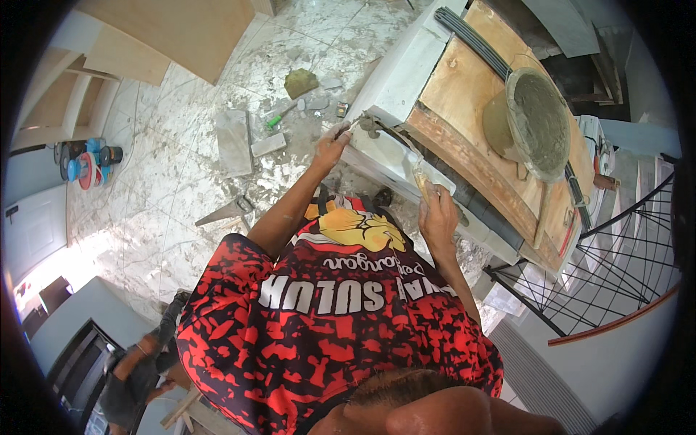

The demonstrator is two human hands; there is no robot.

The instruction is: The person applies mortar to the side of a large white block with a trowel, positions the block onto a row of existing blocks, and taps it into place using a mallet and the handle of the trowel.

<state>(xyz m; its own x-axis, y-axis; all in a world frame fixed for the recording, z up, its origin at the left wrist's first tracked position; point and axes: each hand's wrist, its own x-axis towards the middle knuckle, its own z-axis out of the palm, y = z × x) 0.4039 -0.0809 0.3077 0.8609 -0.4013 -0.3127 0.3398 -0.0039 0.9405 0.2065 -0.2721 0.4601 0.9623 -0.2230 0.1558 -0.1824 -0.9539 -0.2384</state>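
Observation:
My right hand (438, 216) is wrapped round the yellowish handle (420, 181) of a trowel. Its narrow metal blade (397, 136) points up and left over the top of a pale block wall (391, 161). A lump of wet grey mortar (370, 125) sits at the wall's corner, just left of the blade tip. My left hand (333, 147) is at that same corner, its fingers curled beside the mortar. Something small and dark shows between those fingers, too small to name.
A bucket of mortar (538, 123) stands on a plywood sheet (464, 83) beside thin grey rods (471, 40). On the dusty floor lie a handsaw (223, 210), a pale slab (233, 141) and a green-handled tool (275, 120). Another person (134, 380) is at lower left; a metal railing (616, 246) stands right.

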